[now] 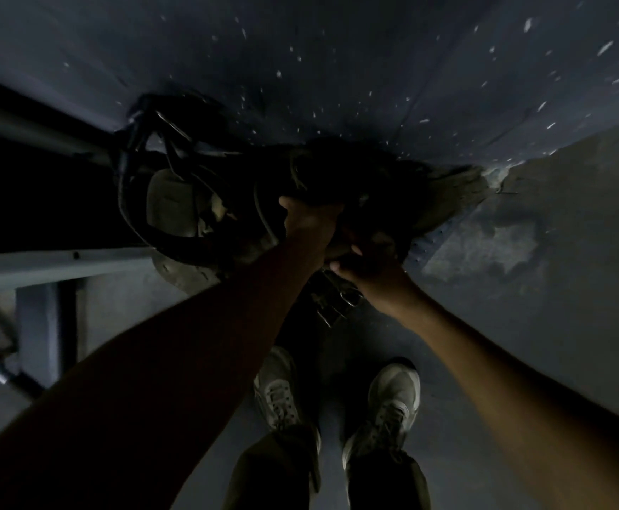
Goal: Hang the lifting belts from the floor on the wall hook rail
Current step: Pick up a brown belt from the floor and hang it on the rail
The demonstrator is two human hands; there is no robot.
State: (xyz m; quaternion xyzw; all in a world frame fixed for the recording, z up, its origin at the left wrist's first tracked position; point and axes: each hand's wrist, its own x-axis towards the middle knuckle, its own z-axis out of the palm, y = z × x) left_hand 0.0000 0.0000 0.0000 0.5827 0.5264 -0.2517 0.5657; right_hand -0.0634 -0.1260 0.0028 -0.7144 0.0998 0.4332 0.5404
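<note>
The scene is very dark. Both my arms reach forward to a dark lifting belt [341,171] held up against the blue wall. My left hand [310,224] grips the belt's lower edge. Just to its right, my right hand [365,265] holds the belt's end, and the metal buckle [339,307] dangles below it. Left of this belt, other dark belts [175,200] with pale inner padding hang bunched against the wall. The hook rail itself is hidden behind the belts.
A pale horizontal bar [58,265] of a metal frame juts in from the left, with a post [37,329] under it. The wall [521,252] on the right has chipped, peeling paint. My two shoes [392,395] stand on the grey floor below.
</note>
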